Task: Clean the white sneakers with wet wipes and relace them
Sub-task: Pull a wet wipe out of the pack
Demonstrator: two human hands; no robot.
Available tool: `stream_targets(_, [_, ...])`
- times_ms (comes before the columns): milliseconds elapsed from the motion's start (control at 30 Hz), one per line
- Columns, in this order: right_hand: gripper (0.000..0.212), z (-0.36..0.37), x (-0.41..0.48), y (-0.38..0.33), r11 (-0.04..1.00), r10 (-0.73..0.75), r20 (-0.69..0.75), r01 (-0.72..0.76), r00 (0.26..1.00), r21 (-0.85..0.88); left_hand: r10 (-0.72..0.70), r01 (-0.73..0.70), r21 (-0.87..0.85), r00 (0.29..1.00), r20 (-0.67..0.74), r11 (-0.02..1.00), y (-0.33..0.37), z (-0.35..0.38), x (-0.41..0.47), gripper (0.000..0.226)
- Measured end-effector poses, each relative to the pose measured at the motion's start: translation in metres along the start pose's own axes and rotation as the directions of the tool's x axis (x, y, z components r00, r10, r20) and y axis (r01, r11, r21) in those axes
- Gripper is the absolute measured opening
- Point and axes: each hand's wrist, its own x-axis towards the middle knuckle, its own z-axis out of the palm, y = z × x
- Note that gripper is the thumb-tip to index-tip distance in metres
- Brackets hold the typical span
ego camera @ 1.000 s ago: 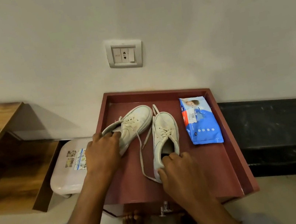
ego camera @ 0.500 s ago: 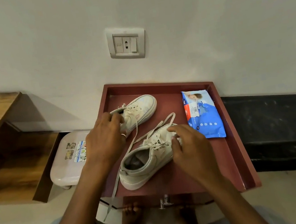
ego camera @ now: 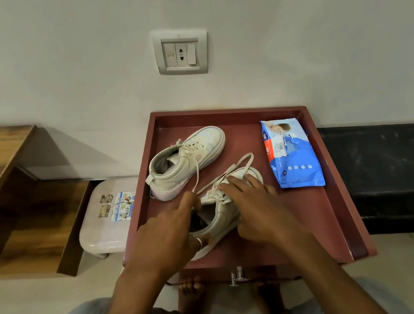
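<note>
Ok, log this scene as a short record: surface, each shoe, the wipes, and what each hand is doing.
surface: red tray against the wall
far sneaker: at the tray's back left, laces in but loose, no hand on it
near sneaker: at the tray's front, between both hands, laces in and untied
wipes pack: blue, flat on the tray's right side, untouched
left hand: grips the near sneaker's heel end
right hand: fingers laid over the near sneaker's laces

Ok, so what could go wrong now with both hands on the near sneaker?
The lace of the far sneaker ends by the left hand, so it may snag and drag that sneaker. The near sneaker lies close to the front edge of the tray; a tug from the right hand could slide it off.
</note>
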Motion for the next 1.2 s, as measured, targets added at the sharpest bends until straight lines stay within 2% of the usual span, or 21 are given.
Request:
stream_targets(133, [0.070,-0.002,-0.002,0.003,0.997,-0.006,-0.107,-0.002,0.994,-0.073,0.032,-0.033,-0.107,0.999,-0.018,0.994,-0.022,-0.003,0.010,0.032])
stream_targets(233, [0.068,-0.005,-0.003,0.010,0.999,0.015,-0.083,-0.018,0.996,-0.042,-0.009,0.002,-0.093,0.997,-0.072,0.996,-0.040,-0.007,0.018,0.035])
stream_targets(367, [0.068,-0.011,-0.009,0.028,0.997,0.049,-0.025,-0.047,0.998,0.054,-0.022,0.020,-0.100,1.000,-0.022,0.995,-0.051,-0.009,0.025,0.042])
stream_targets(500, [0.038,-0.007,-0.005,0.037,0.987,0.031,-0.093,-0.016,0.995,0.157,0.014,-0.016,-0.064,0.999,-0.042,0.998,-0.052,-0.014,0.028,0.035])
stream_targets(600, [0.012,-0.005,0.000,0.033,0.995,0.008,-0.226,0.014,0.974,0.095,0.036,-0.037,-0.071,0.999,-0.014,0.997,-0.052,-0.015,0.028,0.033])
stream_targets(667, [0.010,-0.005,0.005,0.029,0.998,0.014,-0.393,0.011,0.920,0.062,0.045,-0.045,-0.075,0.999,0.001,0.996,-0.051,-0.016,0.026,0.034])
stream_targets(700, [0.011,-0.006,0.007,0.026,0.995,0.043,-0.501,0.006,0.865,0.097,0.046,-0.046,-0.076,0.999,0.005,0.996,-0.051,-0.017,0.026,0.035])
stream_targets(767, [0.013,-0.010,0.011,0.017,0.963,0.140,-0.656,0.052,0.742,0.265,0.041,-0.041,-0.074,0.999,0.009,0.996,-0.049,-0.017,0.025,0.035])
stream_targets(833, [0.015,-0.013,0.016,0.007,0.884,0.221,-0.682,0.152,0.698,0.442,0.036,-0.036,-0.073,0.999,0.009,0.997,-0.048,-0.017,0.024,0.036])
stream_targets(867, [0.019,-0.013,0.019,0.002,0.850,0.223,-0.653,0.184,0.724,0.494,0.033,-0.032,-0.075,0.999,0.012,0.997,-0.048,-0.017,0.024,0.037])
stream_targets(933, [0.041,-0.013,0.023,-0.006,0.816,0.111,-0.491,0.203,0.864,0.541,0.030,-0.028,-0.079,0.999,0.017,0.997,-0.048,-0.016,0.023,0.037])
stream_targets(967, [0.054,-0.012,0.023,-0.012,0.828,0.033,-0.350,0.171,0.936,0.534,0.029,-0.027,-0.082,0.999,0.020,0.996,-0.049,-0.015,0.023,0.037])
stream_targets(1033, [0.072,-0.009,0.024,-0.020,0.924,-0.051,-0.109,0.088,0.993,0.371,0.024,-0.022,-0.093,0.999,0.026,0.995,-0.051,-0.015,0.024,0.035])
stream_targets(1067, [0.076,-0.006,0.026,-0.020,0.957,-0.051,-0.086,0.073,0.995,0.281,0.023,-0.020,-0.097,0.999,0.026,0.995,-0.052,-0.015,0.024,0.034])
stream_targets(1100, [0.077,-0.004,0.029,-0.016,0.972,-0.024,-0.129,0.053,0.991,0.228,0.019,-0.017,-0.095,1.000,0.025,0.995,-0.052,-0.015,0.024,0.034])
stream_targets(1167, [0.069,-0.009,0.032,-0.002,0.966,0.087,-0.307,-0.005,0.948,0.260,0.005,-0.004,-0.061,1.000,0.016,0.998,-0.052,-0.014,0.024,0.034])
stream_targets(1200, [0.060,-0.012,0.034,0.009,0.955,0.162,-0.409,-0.038,0.898,0.296,-0.004,0.004,-0.039,1.000,0.006,0.999,-0.051,-0.014,0.025,0.035])
